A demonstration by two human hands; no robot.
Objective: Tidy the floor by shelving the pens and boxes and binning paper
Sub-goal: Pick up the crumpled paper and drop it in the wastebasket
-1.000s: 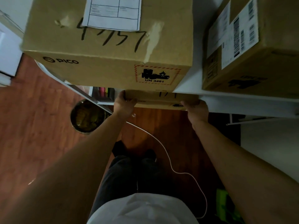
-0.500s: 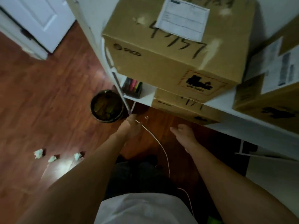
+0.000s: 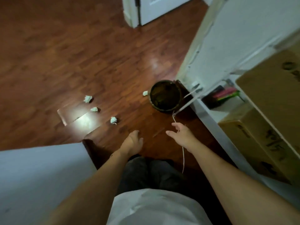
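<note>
- Dark reddish wooden floor fills most of the view, with a bright glare patch low on the left.
- Four crumpled paper balls lie on it: one farthest left, a second just below it, a third nearer the person, and a fourth just beside the bin.
- A round dark bin stands on the floor, close to the corner of a white shelf unit.
- Coloured pens sit in a dark holder on a lower shelf, to the right of the bin.
- Two cardboard boxes rest on the shelves at the right: a lower box with black handwriting, and an upper box above it.
- Both bare arms reach forward over the floor. The left hand is empty, its fingers relaxed and pointing down.
- The right hand is empty too, its fingers spread loosely; a thin white cord runs close by it, and contact cannot be told.
- Beyond, a white door stands at the top edge, and a pale surface fills the lower left.
</note>
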